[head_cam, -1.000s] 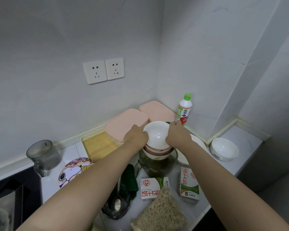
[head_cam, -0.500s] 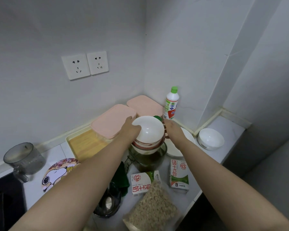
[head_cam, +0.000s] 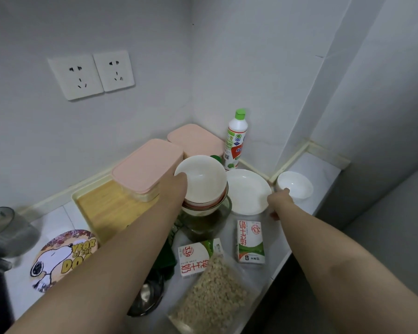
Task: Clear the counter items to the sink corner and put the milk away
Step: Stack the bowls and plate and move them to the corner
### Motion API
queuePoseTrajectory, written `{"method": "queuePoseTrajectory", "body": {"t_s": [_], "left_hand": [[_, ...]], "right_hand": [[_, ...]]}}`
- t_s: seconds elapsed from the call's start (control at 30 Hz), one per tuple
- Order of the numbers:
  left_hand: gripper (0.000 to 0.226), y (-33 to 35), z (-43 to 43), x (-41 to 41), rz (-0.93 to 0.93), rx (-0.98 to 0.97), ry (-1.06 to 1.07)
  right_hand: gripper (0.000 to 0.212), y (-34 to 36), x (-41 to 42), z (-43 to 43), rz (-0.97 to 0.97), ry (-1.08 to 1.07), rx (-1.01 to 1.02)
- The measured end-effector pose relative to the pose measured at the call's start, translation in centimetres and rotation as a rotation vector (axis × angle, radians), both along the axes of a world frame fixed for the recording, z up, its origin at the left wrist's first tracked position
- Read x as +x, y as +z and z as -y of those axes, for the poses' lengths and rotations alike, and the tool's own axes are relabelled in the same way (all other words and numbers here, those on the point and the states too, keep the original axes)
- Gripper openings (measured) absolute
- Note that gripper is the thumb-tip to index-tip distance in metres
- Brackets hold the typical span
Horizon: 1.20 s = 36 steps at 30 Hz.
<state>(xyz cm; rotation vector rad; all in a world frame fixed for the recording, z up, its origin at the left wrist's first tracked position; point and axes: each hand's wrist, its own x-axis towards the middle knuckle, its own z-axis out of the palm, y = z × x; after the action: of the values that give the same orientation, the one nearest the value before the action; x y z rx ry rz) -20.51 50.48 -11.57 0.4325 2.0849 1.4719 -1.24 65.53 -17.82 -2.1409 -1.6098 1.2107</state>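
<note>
A stack of bowls (head_cam: 200, 179), white one on top, sits on a dark glass jar (head_cam: 205, 225). My left hand (head_cam: 176, 186) grips the stack at its left rim, thumb on the top bowl's edge. My right hand (head_cam: 279, 202) reaches out to the right of the white plate (head_cam: 249, 191), its fingertip at the near rim of a small white bowl (head_cam: 297, 186); it holds nothing. Two milk cartons (head_cam: 198, 257) (head_cam: 250, 239) lie flat on the counter in front of the jar. A clear bag of oats (head_cam: 212, 300) lies at the near edge.
Two pink-lidded boxes (head_cam: 147, 169) (head_cam: 196, 141) and a green-capped bottle (head_cam: 235, 141) fill the corner. A wooden tray (head_cam: 106, 208), a cartoon-dog plate (head_cam: 63, 259) and a grey cup (head_cam: 7, 232) stand to the left. A green cloth (head_cam: 167, 256) and a metal ladle (head_cam: 145, 297) lie under my left arm.
My right hand has let go of the bowl stack and moved right to the small white bowl. My left hand still holds the stack.
</note>
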Motion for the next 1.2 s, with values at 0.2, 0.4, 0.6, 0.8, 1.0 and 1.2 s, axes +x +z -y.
{"method": "queuePoseTrajectory", "body": {"t_s": [0.2,0.4,0.6,0.8,1.0,1.2], "left_hand": [[0.011,-0.9,0.0,-0.8,-0.023,0.009,-0.035],[0.021,-0.6,0.1,-0.7,-0.101,0.012,-0.089],[0.037,0.4,0.7,-0.8,-0.191,-0.07,-0.203],[0.034,1.1,1.9,-0.9,-0.223,-0.041,-0.282],[0.028,1.3,3.0,-1.2,-0.286,-0.023,-0.186],[0.013,2.1,2.7,-1.5,-0.431,-0.187,-0.183]], "right_hand": [[0.033,-0.7,0.7,-1.5,0.113,0.007,0.106],[0.035,-0.7,1.9,-1.1,0.001,-0.209,0.195],[0.036,-0.9,2.6,0.8,0.019,-0.177,0.343],[0.033,0.2,1.2,3.3,0.015,-0.115,0.495],[0.026,3.2,-1.4,6.0,-0.148,0.015,0.636],[0.027,7.4,-3.4,7.2,-0.376,0.156,0.719]]}}
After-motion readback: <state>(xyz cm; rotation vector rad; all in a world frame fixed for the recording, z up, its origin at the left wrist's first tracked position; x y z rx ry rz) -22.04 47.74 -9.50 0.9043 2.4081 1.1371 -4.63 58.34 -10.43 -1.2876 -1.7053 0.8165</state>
